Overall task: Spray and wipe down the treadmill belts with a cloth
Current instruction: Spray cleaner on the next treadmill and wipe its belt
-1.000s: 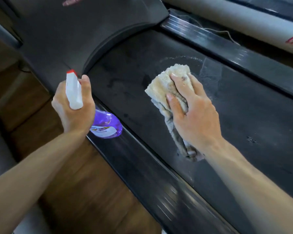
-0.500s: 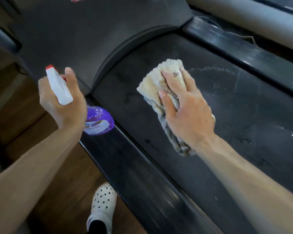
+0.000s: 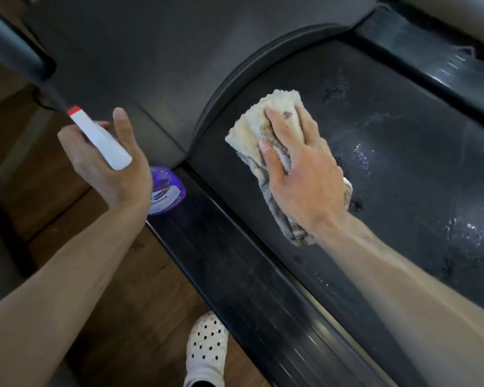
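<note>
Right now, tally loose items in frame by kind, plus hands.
Spray bottle: 1
Cloth: 1
Shoe: 1
Hands: 2, left hand and right hand
Total: 5

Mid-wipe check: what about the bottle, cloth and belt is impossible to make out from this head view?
- Spray bottle: label too blurred to read; left hand hides the trigger and neck.
- Cloth: right hand covers its middle; its underside is hidden.
- Treadmill belt: cut off by the right edge, so remaining wet patches are unknown.
</note>
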{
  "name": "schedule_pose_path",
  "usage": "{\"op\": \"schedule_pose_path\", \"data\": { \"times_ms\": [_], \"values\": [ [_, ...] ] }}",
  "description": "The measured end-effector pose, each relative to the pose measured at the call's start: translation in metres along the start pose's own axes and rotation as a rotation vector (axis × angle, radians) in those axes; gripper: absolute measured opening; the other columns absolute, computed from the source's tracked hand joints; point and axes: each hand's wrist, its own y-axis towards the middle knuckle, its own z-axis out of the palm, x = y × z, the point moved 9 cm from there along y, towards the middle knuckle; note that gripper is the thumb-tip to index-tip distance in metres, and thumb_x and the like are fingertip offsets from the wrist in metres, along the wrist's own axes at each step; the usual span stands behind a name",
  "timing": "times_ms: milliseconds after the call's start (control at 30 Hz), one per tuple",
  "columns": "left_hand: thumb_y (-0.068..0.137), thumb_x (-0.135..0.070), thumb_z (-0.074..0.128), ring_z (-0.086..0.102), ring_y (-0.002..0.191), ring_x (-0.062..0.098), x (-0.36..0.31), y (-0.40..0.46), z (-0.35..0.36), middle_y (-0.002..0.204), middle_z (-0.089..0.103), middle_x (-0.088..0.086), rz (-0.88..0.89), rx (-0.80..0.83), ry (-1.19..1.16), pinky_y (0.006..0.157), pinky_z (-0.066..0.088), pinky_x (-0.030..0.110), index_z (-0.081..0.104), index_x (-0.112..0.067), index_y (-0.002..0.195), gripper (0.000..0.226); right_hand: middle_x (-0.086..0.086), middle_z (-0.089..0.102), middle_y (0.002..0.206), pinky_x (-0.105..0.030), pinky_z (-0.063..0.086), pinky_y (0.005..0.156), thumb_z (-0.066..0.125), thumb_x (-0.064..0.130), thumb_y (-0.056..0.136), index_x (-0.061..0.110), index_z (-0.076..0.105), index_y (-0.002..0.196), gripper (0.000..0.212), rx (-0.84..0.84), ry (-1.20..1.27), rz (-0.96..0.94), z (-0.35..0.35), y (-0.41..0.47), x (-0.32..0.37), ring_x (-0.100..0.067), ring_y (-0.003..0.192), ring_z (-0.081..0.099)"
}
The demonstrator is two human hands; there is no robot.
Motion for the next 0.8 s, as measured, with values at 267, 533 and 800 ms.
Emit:
{"op": "schedule_pose_path", "data": {
  "times_ms": [267,533,800],
  "values": [
    [0.095,-0.059,0.060,0.052,0.081,0.007,0.020,0.006,0.009,0.100,0.050,0.004,0.005,-0.030,-0.015,0.080,0.046,0.011,0.040,-0.021,0.105,0.044,0.007,0.018,0.170,-0.044,0.047,0.089,0.044,0.049,0.107,0.045,0.038,0.155,0.048,0.014,-0.025,0.019,0.013,0.006,0.003,-0.029,0.127,0.052],
    [0.093,-0.059,0.062,0.048,0.081,0.008,0.038,0.001,0.009,0.103,0.045,0.008,-0.040,-0.059,0.007,0.080,0.043,0.009,0.049,-0.008,0.103,0.053,0.008,0.018,0.170,-0.043,0.046,0.092,0.046,0.049,0.107,0.045,0.038,0.154,0.048,-0.004,-0.027,0.027,0.012,0.004,-0.002,-0.028,0.129,0.050],
    [0.081,-0.055,0.076,0.056,0.107,0.015,0.040,-0.002,0.017,0.126,0.051,0.013,-0.089,0.100,0.032,0.093,0.052,0.024,0.053,-0.005,0.126,0.071,0.006,0.019,0.170,-0.046,0.048,0.093,0.045,0.049,0.107,0.044,0.039,0.155,0.048,-0.018,-0.032,0.035,0.012,0.001,-0.005,-0.030,0.131,0.050]
  ]
}}
